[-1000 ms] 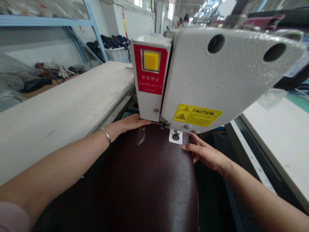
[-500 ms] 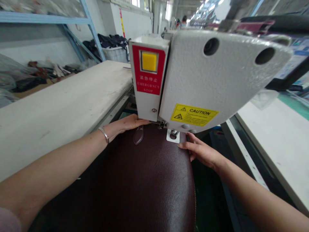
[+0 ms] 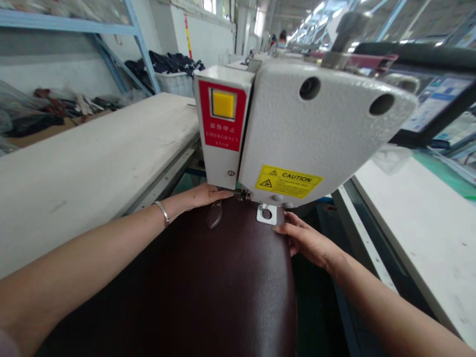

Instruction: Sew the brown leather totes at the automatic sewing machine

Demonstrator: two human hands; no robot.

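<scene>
A large dark brown leather piece [image 3: 223, 287] hangs down toward me from under the head of an industrial sewing machine [image 3: 293, 124]. My left hand [image 3: 204, 195] grips its far left edge, thumb stretched along the top; the other fingers are mostly hidden. Just below that hand lies a teardrop-shaped leather tab [image 3: 214, 216]. At the right edge, my right hand [image 3: 307, 240] pinches the leather, thumb on top and fingers around the side. Beside that thumb, a white presser plate [image 3: 271, 219] with a round hole rests on the leather under the machine head.
A yellow emergency stop button [image 3: 223, 104] sits on the machine's front. White tabletops flank the gap, one on the left [image 3: 92, 163] and one on the right [image 3: 420, 238]. A blue shelf rack [image 3: 74, 26], a bin of dark cloth [image 3: 174, 82] and a monitor [image 3: 427, 106] stand around.
My view has shifted slightly, so the machine head appears a little further left and lower. Both hands keep their places on the leather, beside the tab and the plate.
</scene>
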